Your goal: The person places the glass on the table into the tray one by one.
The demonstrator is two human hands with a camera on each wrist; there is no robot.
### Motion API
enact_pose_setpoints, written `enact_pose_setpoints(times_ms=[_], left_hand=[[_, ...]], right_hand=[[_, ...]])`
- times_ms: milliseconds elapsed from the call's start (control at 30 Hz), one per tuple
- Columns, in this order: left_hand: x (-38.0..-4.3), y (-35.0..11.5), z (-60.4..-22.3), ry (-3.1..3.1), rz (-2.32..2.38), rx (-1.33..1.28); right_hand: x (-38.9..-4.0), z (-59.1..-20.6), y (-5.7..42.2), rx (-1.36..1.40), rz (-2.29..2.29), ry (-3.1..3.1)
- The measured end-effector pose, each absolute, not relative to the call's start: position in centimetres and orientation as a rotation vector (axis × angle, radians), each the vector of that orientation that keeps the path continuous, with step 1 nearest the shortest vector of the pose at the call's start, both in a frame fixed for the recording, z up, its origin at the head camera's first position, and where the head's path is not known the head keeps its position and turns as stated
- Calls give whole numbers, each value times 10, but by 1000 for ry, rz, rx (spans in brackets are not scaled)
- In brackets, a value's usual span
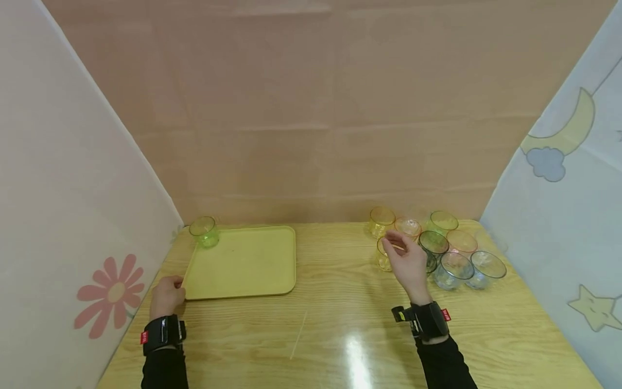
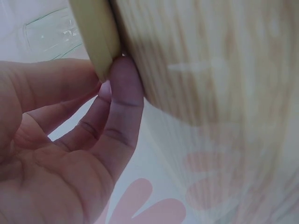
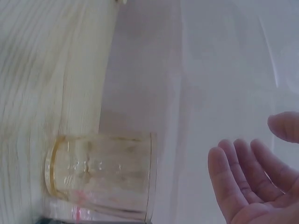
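1. Left hand (image 1: 167, 295) pinches a yellow tray (image 1: 243, 262) at its near left corner, one finger tucked beneath the rim.
2. Right hand (image 1: 408, 266) hovers over the other side of the bench (image 1: 330, 313), released, its fingers loosely bent around nothing, the thumb well apart from them in the right wrist view.
3. Just below those fingers, partly hidden by them, stands a yellow glass (image 1: 383, 262); a second yellow glass (image 1: 382, 222) stands behind it.
4. Grouped on the right are an orange glass (image 1: 408, 227), a green glass (image 1: 443, 221), a pink glass (image 1: 461, 241), a dark glass (image 1: 433, 243) and two bluish glasses, one (image 1: 452, 272) beside the other (image 1: 486, 269).
5. One light green glass (image 1: 206, 233) stands upright at the tray's far left corner.
6. Black bands circle both wrists, below dark sleeves.
7. Brown paper (image 1: 311, 119) backs the scene, flanked by pale sheets showing a red flower (image 1: 112, 294), left, and a yellow moon (image 1: 566, 129), right.
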State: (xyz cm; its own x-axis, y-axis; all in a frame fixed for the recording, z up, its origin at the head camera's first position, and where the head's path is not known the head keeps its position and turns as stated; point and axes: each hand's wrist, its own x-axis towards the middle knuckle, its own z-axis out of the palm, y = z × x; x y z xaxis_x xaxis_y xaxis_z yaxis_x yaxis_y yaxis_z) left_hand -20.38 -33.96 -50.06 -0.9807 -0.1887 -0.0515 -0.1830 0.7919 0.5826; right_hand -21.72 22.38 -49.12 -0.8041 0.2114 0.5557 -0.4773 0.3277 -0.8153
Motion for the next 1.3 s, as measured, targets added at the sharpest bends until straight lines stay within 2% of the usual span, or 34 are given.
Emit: enact_pose_setpoints(times_ms=[200, 367, 400, 633, 767, 833, 1133, 1300], left_hand=[[-203, -337, -501, -2974, -963, 332], [-204, -336, -501, -2975, -946, 333], [-205, -336, -502, -2977, -942, 334], [-207, -335, -501, -2998, -946, 341], [-205, -335, -499, -3021, -924, 329], [-204, -335, -498, -3025, -921, 335], [-201, -333, -498, -2995, -903, 300], [-201, -334, -498, -2996, -907, 285]], right_hand=[[-194, -455, 220, 68, 1453, -2088], [-190, -448, 228, 18, 1463, -2074], [-197, -461, 238, 46, 1441, -2057], [-189, -460, 275, 16, 1485, -1920], [-209, -506, 328, -63, 1376, -1893], [-211, -516, 345, -163, 1342, -1895], [-162, -449, 326, -472, 1224, -1901], [-156, -445, 335, -635, 1190, -1949]])
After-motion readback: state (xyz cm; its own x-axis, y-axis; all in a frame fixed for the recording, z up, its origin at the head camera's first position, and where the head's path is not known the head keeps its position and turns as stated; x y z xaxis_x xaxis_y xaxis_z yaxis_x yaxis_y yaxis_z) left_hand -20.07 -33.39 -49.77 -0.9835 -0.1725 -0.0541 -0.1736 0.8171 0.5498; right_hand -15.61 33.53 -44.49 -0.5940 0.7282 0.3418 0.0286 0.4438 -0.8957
